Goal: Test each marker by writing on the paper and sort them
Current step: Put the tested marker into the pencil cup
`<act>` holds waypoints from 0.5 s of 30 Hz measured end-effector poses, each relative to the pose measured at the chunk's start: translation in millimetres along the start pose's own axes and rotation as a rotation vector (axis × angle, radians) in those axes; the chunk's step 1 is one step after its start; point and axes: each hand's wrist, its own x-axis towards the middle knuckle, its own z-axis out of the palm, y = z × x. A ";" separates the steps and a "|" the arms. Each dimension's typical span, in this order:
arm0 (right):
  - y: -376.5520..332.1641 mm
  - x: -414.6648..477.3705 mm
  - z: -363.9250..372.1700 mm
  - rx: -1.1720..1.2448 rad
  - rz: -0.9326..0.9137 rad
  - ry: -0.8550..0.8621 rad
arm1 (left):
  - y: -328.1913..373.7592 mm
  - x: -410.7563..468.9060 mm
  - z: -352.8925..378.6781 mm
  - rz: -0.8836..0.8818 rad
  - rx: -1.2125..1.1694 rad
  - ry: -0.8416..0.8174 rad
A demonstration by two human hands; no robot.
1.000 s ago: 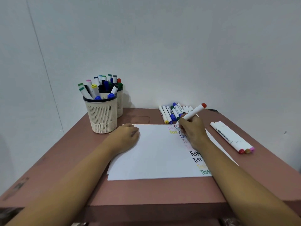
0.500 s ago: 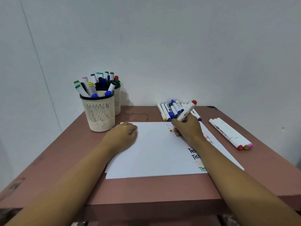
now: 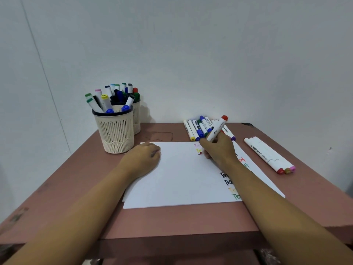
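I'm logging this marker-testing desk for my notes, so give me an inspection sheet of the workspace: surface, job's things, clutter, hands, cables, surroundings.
Surface: brown table, scuffed at left edge.
Job's things: white paper with coloured "Test" words down its right side; mesh cup of markers back left, second cup behind it; row of markers behind the paper; three markers to its right.
Clutter: nothing seen.
Hands: left hand rests on the paper's far-left corner; right hand grips red-capped marker, tip at the paper.
Cables: nothing seen.
Surroundings: plain white wall.
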 end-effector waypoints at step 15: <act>2.0 1.1 -1.6 0.063 0.035 0.044 | 1.5 -1.0 -1.4 -0.004 0.003 -0.018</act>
